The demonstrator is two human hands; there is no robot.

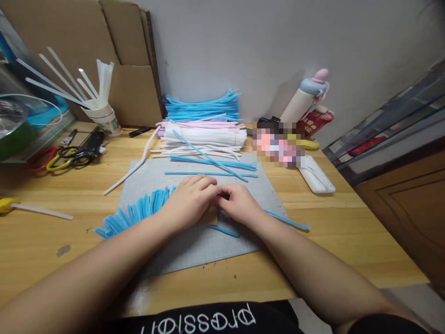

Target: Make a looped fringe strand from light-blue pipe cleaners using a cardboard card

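Both hands rest together on a grey cutting mat [194, 248] in the middle of the wooden table. My left hand [189, 199] lies knuckles up, fingers curled, over the right end of a fan of short blue pipe cleaners [134, 215]. My right hand [238, 202] is curled too, fingertips meeting the left hand's. Under both sits a small brown card piece [211, 216], with a blue pipe cleaner [288, 221] running out to the right beneath my right wrist. What the fingers pinch is hidden.
Stacked blue, pink and white pipe cleaners [203, 125] lie at the back of the mat, with loose blue ones [212, 162] in front. Scissors and pliers [66, 153] lie left, a cup of glue sticks [102, 116] behind. A white case [316, 176] and bottle [304, 97] stand right.
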